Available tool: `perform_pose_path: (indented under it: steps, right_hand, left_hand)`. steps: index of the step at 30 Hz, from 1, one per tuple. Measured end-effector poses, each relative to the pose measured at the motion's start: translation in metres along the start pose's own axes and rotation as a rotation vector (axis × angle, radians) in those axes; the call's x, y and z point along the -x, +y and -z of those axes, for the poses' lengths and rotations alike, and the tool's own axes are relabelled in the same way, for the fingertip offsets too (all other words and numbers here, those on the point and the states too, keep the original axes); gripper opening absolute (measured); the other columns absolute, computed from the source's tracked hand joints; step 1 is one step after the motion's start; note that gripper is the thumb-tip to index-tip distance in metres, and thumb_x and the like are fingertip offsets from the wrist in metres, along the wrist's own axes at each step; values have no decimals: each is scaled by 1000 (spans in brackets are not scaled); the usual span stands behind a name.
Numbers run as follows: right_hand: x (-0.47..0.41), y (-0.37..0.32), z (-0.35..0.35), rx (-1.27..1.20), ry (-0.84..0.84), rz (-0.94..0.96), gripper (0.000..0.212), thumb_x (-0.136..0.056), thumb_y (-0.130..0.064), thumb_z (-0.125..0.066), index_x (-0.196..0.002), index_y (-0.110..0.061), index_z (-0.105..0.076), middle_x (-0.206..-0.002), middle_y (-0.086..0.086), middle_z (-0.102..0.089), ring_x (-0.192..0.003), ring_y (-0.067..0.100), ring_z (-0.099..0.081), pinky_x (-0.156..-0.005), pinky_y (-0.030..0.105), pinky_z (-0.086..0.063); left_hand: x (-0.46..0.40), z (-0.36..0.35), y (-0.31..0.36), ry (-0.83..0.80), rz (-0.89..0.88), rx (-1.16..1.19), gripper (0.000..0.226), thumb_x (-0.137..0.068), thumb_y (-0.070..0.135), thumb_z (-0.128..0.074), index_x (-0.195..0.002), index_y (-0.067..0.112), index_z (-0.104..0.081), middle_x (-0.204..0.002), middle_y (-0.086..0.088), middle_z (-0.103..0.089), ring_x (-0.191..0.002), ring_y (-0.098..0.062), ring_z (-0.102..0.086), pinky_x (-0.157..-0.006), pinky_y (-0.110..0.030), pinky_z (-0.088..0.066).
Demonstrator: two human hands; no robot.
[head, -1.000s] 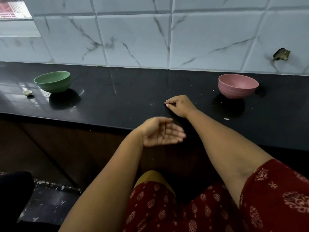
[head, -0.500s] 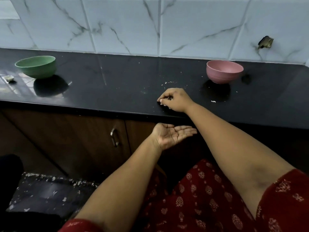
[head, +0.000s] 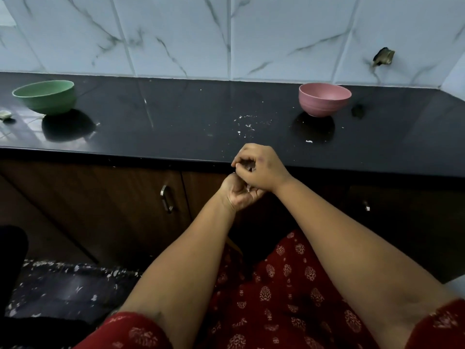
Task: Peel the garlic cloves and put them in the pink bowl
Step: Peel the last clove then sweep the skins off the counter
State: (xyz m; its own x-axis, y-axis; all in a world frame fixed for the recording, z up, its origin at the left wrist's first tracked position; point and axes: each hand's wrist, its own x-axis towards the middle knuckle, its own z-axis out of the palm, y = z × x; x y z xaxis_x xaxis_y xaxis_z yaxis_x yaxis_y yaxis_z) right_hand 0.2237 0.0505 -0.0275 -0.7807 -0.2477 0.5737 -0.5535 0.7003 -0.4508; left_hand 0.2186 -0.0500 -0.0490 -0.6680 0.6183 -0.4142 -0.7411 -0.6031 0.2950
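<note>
The pink bowl (head: 324, 99) stands at the back right of the black counter (head: 176, 122); I cannot see inside it. My right hand (head: 261, 170) is at the counter's front edge, fingers curled and pinching small pale garlic skin scraps (head: 249, 169). Just below the edge, my left hand (head: 236, 197) is cupped palm up under the right hand, touching it, with a white scrap in its curled fingers. No whole clove shows in either hand.
A green bowl (head: 44, 96) sits at the far left, with a pale garlic piece (head: 5, 115) beside it. Skin crumbs (head: 247, 122) dot the counter's middle, and one white fleck (head: 309, 141) lies before the pink bowl. Brown cabinet doors with a handle (head: 166, 199) are below.
My right hand slid from the countertop to its front edge with the scraps. The left hand rose from open palm to cupped against the right hand. The view tilted down.
</note>
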Motion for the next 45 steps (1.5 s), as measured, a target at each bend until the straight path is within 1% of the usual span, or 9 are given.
perform_pose_path:
  steps: [2,7,12,18,25,31,37,41,45]
  right_hand:
    - [12,-3,-7,39,53,41,15,-75,-13,-58,-75,-11,-72,-81,0,-65,-82,16,-64,-74,23,-50]
    - [28,-3,-18,80,78,76,19,-79,-12,-55,-80,-5,-73,-85,6,-64,-94,24,-59,-86,33,-48]
    - [35,-10,-16,60,114,62,21,-74,4,-62,-89,-5,-75,-89,6,-64,-89,20,-57,-84,27,-45]
    - [30,-7,1,71,132,7,13,-80,-5,-68,-89,-10,-76,-85,2,-68,-80,17,-65,-73,32,-55]
    - [23,-1,25,-8,36,-65,21,-74,-12,-79,-94,-16,-75,-92,-6,-62,-82,3,-60,-76,19,-50]
    - [5,11,54,-63,140,-231,23,-68,-32,-87,-68,-14,-72,-61,-6,-60,-53,3,-51,-54,11,-40]
    - [-6,22,64,-404,-24,-381,39,-76,15,-65,-99,-17,-65,-107,4,-66,-88,6,-69,-76,18,-52]
    - [-10,51,89,-108,65,-392,37,-60,-23,-92,-89,-15,-71,-85,-5,-68,-66,2,-63,-68,19,-50]
    - [-4,99,104,340,-66,-607,69,-87,-58,-58,-137,-11,-52,-144,9,-48,-132,23,-44,-109,33,-33]
  left_hand:
    - [5,1,-3,30,-41,2,18,-91,13,-48,-96,6,-64,-83,-15,-72,-73,-28,-73,-57,-40,-61]
    - [19,-2,-11,55,-43,29,35,-91,7,-40,-82,-18,-63,-103,-17,-64,-110,-19,-54,-99,-29,-39]
    - [13,0,-14,38,-103,87,44,-105,18,-33,-86,-12,-60,-73,-29,-67,-57,-37,-70,-40,-39,-54]
    - [8,2,-13,9,-56,-65,22,-79,12,-54,-85,-1,-70,-85,-14,-71,-72,-28,-73,-66,-39,-60]
    - [2,-1,-20,-106,99,-46,37,-97,19,-41,-109,-8,-62,-110,-26,-67,-93,-39,-70,-77,-50,-59]
    - [-13,2,-19,-87,318,40,71,-104,41,-29,-142,-20,-27,-147,-41,-29,-144,-47,-24,-122,-48,-17]
    - [-10,-6,-17,1,311,-58,68,-105,36,-22,-121,-27,-44,-151,-32,-27,-147,-38,-20,-119,-45,-6]
    - [-8,-2,-17,7,321,-95,71,-106,37,-18,-117,-27,-47,-142,-36,-35,-146,-39,-23,-118,-47,-13]
    - [-6,5,-11,-38,352,-24,80,-105,46,-17,-119,-26,-48,-137,-39,-39,-144,-39,-26,-91,-61,-41]
